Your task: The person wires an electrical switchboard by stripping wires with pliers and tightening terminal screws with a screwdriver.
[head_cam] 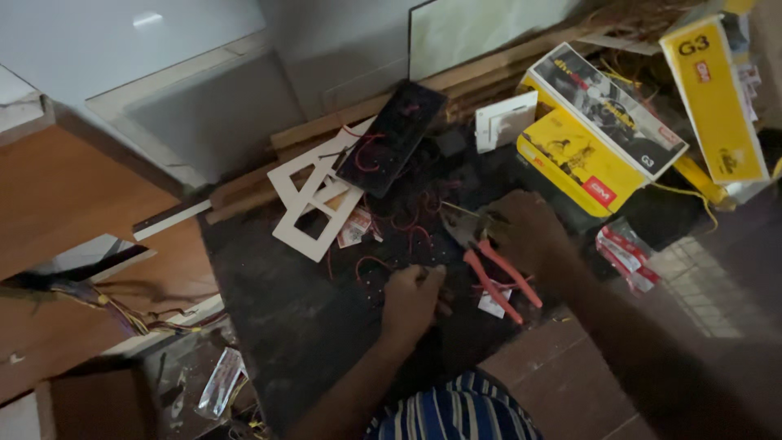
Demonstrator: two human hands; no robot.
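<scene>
We are gripping red-handled steel pliers (493, 273) in our right hand (525, 232); our left hand (411, 297), at seven o'clock, is pinching thin red wire (371, 262), wiring unfinished.

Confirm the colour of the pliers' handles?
Red-orange handles on the pliers, under the right hand; clearest in the head view.
</scene>
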